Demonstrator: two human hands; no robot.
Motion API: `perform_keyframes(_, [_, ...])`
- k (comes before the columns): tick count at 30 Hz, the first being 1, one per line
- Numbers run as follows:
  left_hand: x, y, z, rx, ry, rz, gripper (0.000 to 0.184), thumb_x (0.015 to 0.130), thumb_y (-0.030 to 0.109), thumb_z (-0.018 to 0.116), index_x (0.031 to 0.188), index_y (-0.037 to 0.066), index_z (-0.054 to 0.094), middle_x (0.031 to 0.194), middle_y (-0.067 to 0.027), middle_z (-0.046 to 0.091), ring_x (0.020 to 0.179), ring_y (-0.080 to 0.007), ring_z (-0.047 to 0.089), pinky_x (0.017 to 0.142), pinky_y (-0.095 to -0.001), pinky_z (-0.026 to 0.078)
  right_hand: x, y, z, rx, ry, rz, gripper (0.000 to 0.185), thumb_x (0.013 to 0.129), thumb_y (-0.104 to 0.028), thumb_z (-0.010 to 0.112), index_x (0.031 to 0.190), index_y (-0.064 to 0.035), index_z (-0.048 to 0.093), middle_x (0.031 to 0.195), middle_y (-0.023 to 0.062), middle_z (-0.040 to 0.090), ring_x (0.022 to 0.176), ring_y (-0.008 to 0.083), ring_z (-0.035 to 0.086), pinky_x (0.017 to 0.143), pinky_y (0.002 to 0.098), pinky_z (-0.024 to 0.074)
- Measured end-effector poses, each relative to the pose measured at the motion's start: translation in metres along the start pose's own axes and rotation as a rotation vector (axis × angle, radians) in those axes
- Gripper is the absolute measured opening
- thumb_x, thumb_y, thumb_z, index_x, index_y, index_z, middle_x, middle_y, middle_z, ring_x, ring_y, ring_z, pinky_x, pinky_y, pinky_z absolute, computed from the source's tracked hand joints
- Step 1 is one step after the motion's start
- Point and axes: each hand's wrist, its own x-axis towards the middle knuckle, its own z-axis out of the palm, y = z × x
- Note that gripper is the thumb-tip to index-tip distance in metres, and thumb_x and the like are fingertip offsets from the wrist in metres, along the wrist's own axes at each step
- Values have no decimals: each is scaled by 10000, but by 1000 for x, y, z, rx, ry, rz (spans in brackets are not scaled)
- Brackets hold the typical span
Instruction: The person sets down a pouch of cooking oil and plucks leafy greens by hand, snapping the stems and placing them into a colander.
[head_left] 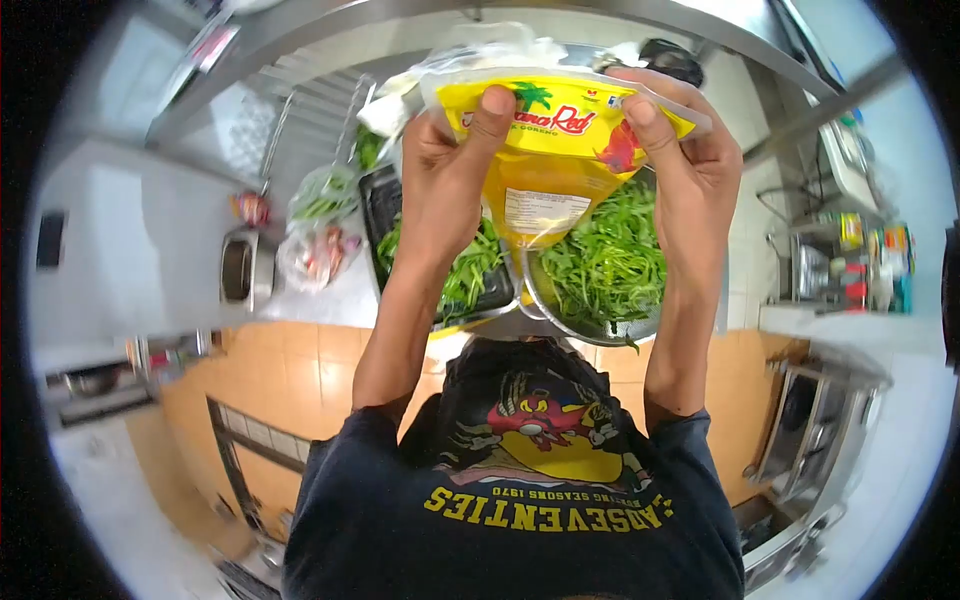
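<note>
A yellow plastic pouch (560, 165) with red lettering and a white label hangs between my two hands above the counter. My left hand (445, 170) grips its upper left part, thumb on the front. My right hand (690, 165) pinches the upper right corner. Golden liquid shows inside the pouch's lower part. Behind and below it, a round metal bowl (650, 325) holds cut leafy greens (610, 265). To the left, a black tray (378, 195) has more greens (470, 275) in it.
Left of the tray lie a clear bag of green vegetables (325, 195), a bag of reddish-white pieces (322, 255) and a metal container (246, 268). White plastic bags (400, 105) sit behind the tray. A metal bar (400, 20) crosses above the counter.
</note>
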Motion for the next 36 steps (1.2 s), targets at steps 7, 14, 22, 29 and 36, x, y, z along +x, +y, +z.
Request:
perform_keyframes(7, [-26,16,-69,95,278,66,377,942,392,652,937,20,708,861,-11,699,768,-57,595,706,-228,468,-8,40,61,191,-280,68,234,949,-153,650,1107,20,663,979,49,704,852,78,632,797,216,485])
perform_keyframes(14, [-28,21,-149,14,354,131,358,944,374,649,978,20,692,910,-26,699,815,-86,626,752,-248,495,4,63,131,78,-403,54,176,928,-172,674,873,-6,691,662,-65,514,632,17,391,553,216,306])
perform_keyframes(22, [-13,33,-281,81,371,57,370,942,368,648,1050,15,668,971,-46,689,910,-121,625,851,-270,480,21,72,252,54,-485,-32,153,916,-127,653,942,11,714,702,16,657,681,50,522,632,238,429])
perform_keyframes(29, [10,48,-409,115,330,21,315,945,294,657,1070,5,681,1026,-53,688,962,-135,619,905,-295,476,46,103,373,8,-478,-118,189,881,-159,641,992,-28,722,744,117,683,628,137,555,621,289,445])
perform_keyframes(36, [14,24,-463,158,495,65,300,943,299,659,1038,17,689,971,-22,679,870,-92,589,759,-228,467,64,154,459,-8,-575,-28,187,913,-142,638,1016,-5,711,837,73,712,771,110,617,741,272,482])
